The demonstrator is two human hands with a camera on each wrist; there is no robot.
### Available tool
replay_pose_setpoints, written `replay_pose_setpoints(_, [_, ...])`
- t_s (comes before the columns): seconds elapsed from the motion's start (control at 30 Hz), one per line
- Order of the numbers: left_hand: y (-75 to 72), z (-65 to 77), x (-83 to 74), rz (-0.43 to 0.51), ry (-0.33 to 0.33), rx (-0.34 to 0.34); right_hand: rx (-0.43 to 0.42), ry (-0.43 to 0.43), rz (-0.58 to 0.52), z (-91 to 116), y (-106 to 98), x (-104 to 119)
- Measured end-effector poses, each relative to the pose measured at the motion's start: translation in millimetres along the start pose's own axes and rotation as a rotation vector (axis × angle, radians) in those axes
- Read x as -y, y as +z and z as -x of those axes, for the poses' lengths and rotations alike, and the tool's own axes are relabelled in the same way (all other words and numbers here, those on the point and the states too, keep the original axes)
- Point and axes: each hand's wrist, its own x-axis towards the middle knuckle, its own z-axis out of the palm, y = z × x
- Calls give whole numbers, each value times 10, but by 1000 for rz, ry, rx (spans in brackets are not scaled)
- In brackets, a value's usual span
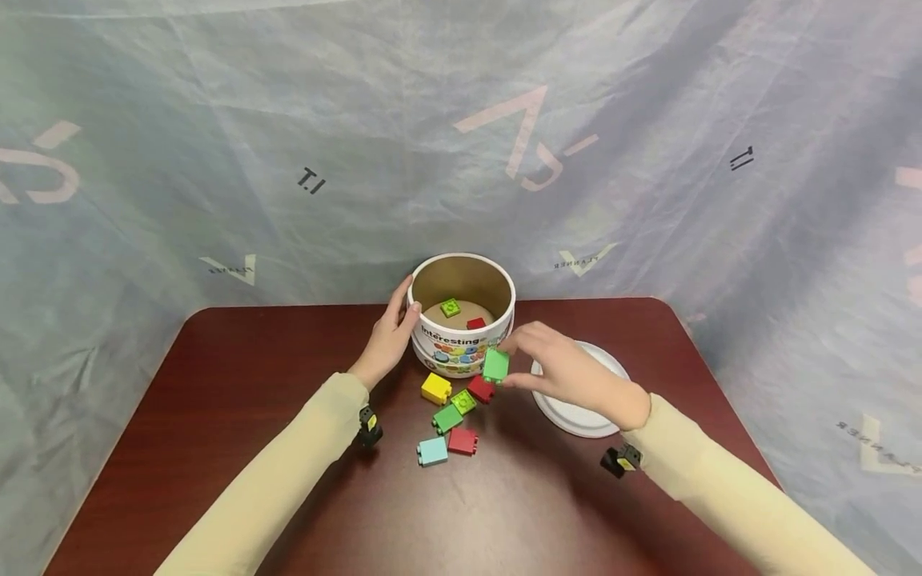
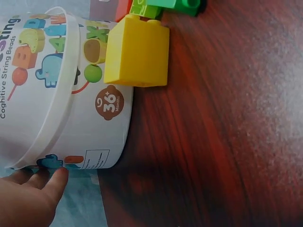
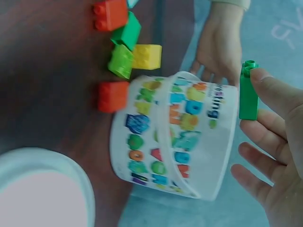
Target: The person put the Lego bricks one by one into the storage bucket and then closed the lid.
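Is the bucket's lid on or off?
Off. The white lid lies on the table, and a light green block shows inside the open bucket.

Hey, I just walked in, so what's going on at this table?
A person is handling toy blocks around a white bucket. Their left hand rests against its side, while their right hand pinches a green block, raised near the bucket's front. A lime block and a red block show inside the bucket. Six more lie in front of it on the table: two red, one yellow, one lime, one green and one light blue. A round white lid lies to the right.
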Motion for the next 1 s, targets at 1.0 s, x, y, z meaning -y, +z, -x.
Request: replay_pose_setpoints(1.0, [53, -16, 25, 23, -16, 12, 29, 46, 7, -879, -306, -336])
